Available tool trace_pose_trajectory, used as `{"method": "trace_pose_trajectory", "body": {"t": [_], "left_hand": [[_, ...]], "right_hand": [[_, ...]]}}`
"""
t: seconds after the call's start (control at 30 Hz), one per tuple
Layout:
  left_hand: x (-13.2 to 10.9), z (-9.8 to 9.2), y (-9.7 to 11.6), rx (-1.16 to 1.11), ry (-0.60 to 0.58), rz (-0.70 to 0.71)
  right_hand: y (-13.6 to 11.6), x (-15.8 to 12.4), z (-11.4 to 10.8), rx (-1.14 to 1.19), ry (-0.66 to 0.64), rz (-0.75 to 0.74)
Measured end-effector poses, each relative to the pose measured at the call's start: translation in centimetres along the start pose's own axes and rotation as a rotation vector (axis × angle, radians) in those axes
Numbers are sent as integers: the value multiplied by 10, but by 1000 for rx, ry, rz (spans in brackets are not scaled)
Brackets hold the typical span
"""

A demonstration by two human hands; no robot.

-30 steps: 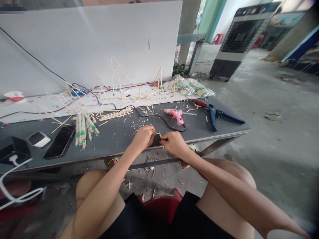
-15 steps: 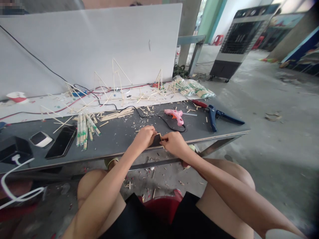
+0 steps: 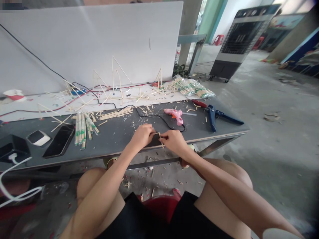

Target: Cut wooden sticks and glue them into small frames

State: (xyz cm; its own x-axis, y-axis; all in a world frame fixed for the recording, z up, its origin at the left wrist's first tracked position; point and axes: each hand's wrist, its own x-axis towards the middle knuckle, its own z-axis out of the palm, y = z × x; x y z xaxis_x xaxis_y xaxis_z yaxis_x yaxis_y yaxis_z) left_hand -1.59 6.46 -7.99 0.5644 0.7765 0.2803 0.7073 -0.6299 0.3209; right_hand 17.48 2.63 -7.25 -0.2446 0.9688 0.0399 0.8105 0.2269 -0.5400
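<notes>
Both hands meet at the near edge of the grey table, pinching a small frame of thin wooden sticks between their fingertips. My left hand grips its left side, and my right hand holds its right side. A dark rectangle shows inside the frame; I cannot tell whether it is tabletop or a separate piece. A pink glue gun lies just beyond my right hand, its black cord curving across the table.
Loose sticks and wrapped chopstick bundles lie left of centre, beside a phone. A blue-handled tool rests at the right. Stick structures stand on a white sheet behind. Wood scraps litter the concrete floor.
Both hands have shifted slightly up the picture while keeping hold of the frame. The lower end of its right stick now shows below my right fingers.
</notes>
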Motion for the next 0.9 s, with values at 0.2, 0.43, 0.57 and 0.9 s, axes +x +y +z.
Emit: {"method": "trace_pose_trajectory", "body": {"t": [0.2, 0.43, 0.57, 0.9], "left_hand": [[0, 4, -2, 5, 2, 63], [0, 2, 0, 14, -10, 81], [0, 2, 1, 25, -12, 87], [2, 5, -4, 20, -10, 121]], "right_hand": [[2, 2, 2, 32, -21, -24], [1, 3, 0, -5, -30, -59], [0, 3, -2, -28, -47, -67], [0, 2, -1, -5, -33, -82]]}}
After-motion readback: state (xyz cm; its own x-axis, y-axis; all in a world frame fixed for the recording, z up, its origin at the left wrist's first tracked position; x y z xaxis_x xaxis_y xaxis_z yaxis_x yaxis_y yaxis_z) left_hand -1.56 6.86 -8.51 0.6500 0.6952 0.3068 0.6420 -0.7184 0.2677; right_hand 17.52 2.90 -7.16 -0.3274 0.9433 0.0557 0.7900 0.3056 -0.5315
